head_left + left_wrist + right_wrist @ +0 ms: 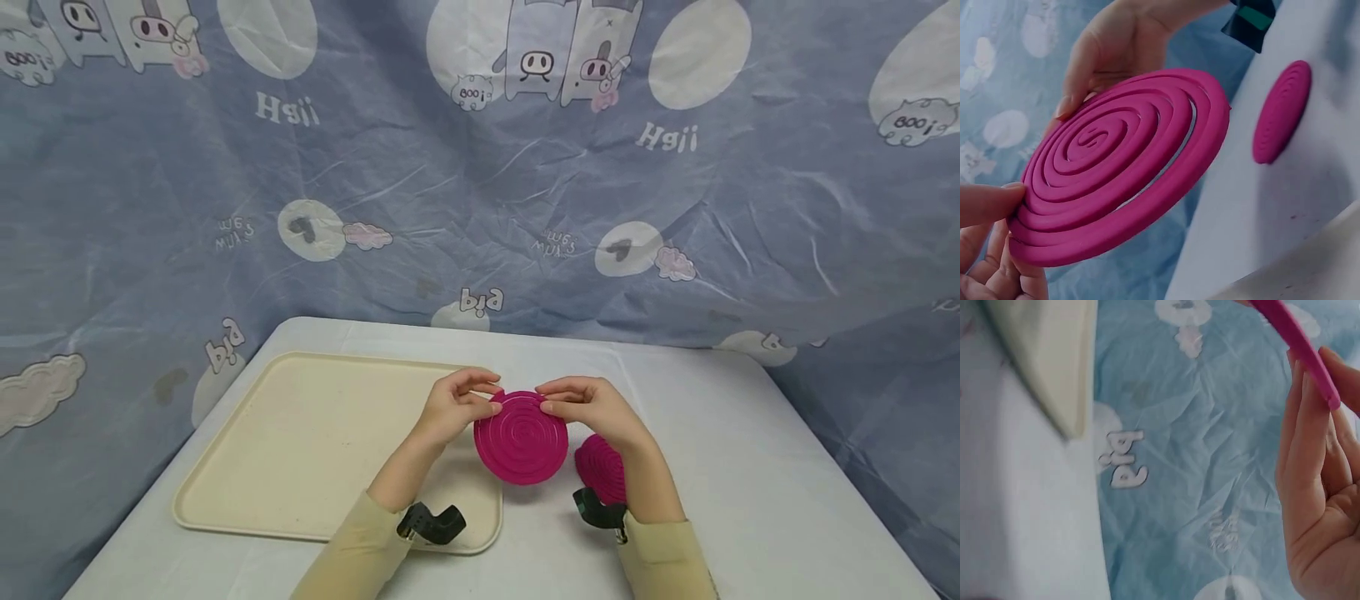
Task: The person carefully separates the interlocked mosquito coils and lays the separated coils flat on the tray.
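A round magenta disc (521, 439), coiled in a flat spiral with narrow gaps between some turns, is held up above the table by both hands. My left hand (459, 408) pinches its upper left edge between thumb and fingers. At the upper right edge, the thumb and fingers of my right hand (597, 410) pinch it too. The left wrist view shows the spiral face of the disc (1110, 150) tilted; edge-on in the right wrist view, the disc (1302, 347) looks thin. A second magenta spiral disc (598, 465) lies on the table, partly hidden by the right wrist.
A cream tray (300, 442) with a raised rim lies at the left of the white table (750, 500), its right end below my left forearm. Behind the table hangs a blue patterned cloth (480, 183). Each wrist carries a small black camera mount (433, 523).
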Demonstrator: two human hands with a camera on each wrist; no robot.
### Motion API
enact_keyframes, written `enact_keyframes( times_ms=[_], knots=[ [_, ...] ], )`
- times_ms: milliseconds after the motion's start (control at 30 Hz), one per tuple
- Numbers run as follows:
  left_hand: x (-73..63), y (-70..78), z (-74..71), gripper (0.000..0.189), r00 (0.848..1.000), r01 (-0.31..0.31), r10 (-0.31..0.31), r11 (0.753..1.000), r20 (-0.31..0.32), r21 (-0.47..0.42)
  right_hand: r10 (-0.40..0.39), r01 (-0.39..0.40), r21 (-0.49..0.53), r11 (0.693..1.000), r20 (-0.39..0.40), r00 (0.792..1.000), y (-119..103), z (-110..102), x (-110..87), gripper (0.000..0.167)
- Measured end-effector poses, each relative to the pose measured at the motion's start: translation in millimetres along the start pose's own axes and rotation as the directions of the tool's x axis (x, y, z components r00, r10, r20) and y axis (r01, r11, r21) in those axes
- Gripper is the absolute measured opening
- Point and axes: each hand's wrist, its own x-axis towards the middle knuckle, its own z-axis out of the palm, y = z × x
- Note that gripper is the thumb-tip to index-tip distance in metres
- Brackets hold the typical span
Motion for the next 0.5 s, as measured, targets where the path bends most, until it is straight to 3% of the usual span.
enact_keyframes(
  times_ms=[133, 333, 500],
  knots=[
    [-6.2, 8.5, -10.8, 0.035, 0.997, -0.016, 0.013, 0.999, -0.078, -0.034, -0.017, 0.017, -0.002, 1.000, -0.005, 1.000, -10, 13, 6.9, 0.036],
    [-11.2, 14.2, -19.9, 0.034, 0.984, -0.043, 0.026, 0.994, -0.176, -0.096, -0.002, 0.004, -0.027, 1.000, 0.081, 0.997, -9, 28, 7.6, 0.037],
    [-10.1, 12.5, -25.1, 0.029, 0.977, -0.068, 0.051, 0.995, -0.209, -0.076, -0.019, 0.024, -0.062, 0.998, 0.075, 0.997, -10, 38, 7.3, 0.035]
  ],
)
